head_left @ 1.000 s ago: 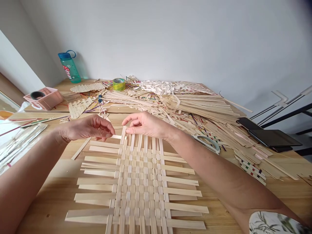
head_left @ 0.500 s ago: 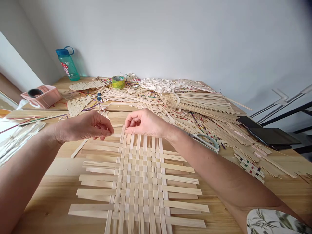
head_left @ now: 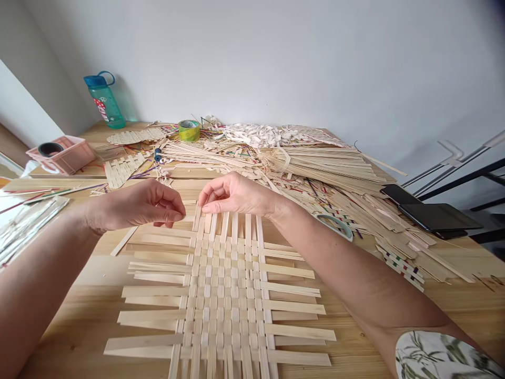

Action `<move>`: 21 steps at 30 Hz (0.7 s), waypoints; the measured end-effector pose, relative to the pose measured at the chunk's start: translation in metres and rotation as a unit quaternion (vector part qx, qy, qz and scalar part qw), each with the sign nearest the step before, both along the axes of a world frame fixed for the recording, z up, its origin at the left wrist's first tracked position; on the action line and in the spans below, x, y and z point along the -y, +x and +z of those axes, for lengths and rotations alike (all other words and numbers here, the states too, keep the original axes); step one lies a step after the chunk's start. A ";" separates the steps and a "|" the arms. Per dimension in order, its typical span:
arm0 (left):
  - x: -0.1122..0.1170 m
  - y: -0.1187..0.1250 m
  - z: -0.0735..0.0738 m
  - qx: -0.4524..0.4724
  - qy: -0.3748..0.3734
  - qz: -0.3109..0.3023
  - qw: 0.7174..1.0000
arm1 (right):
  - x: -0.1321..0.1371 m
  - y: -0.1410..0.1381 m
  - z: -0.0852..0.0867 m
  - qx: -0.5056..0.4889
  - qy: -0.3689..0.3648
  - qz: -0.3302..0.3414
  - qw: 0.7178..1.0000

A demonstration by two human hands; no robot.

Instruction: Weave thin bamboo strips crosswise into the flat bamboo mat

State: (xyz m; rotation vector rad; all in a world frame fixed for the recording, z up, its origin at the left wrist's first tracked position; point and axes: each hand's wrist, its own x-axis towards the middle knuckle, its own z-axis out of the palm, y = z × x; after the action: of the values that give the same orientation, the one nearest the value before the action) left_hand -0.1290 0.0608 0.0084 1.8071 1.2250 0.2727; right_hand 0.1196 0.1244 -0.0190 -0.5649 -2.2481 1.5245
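Note:
A woven mat of pale wood strips (head_left: 221, 295) lies flat before me, its loose strip ends sticking out on every side. At its far left corner my left hand (head_left: 158, 205) pinches the end of a crosswise wood strip (head_left: 190, 217). My right hand (head_left: 232, 195) is closed at the top edge, thumb and finger at the lengthwise strip ends, near an upright end (head_left: 197, 216) at the left. The crosswise strip runs in toward that upright end; the rest of it is hidden behind my right hand.
Behind lie a bundle of loose strips (head_left: 327, 166), a roll of tape (head_left: 189, 130) and a small woven piece (head_left: 125, 169). A pink basket (head_left: 67, 158) and a teal bottle (head_left: 107, 105) stand at left. Scissors (head_left: 335, 225) rest beyond my right forearm; dark phones or tablets (head_left: 437, 217) lie at right.
My right hand has shifted slightly left and up along the mat's far edge. My left hand keeps its pinch almost in place. The whole view has moved a little.

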 end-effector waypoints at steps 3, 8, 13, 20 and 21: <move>-0.004 -0.002 -0.008 0.059 -0.042 -0.002 0.997 | 0.001 -0.001 -0.001 -0.004 -0.009 -0.002 1.000; -0.008 0.000 -0.018 0.128 -0.076 -0.008 0.989 | 0.002 -0.003 -0.001 -0.004 0.013 0.005 1.000; -0.009 -0.002 -0.021 0.174 -0.072 -0.010 0.982 | -0.002 0.003 0.005 -0.010 0.003 0.012 1.000; -0.009 -0.007 -0.021 0.177 -0.084 -0.006 0.981 | -0.007 0.009 0.008 0.028 -0.045 0.023 0.998; -0.009 -0.007 -0.021 0.177 -0.082 -0.007 0.981 | -0.006 0.008 0.006 0.031 -0.044 0.026 0.998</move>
State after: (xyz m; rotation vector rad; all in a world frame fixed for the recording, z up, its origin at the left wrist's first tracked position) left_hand -0.1358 0.0699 -0.0128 1.5439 0.9545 0.4508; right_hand 0.1281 0.1307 -0.0127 -0.5896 -2.2664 1.6617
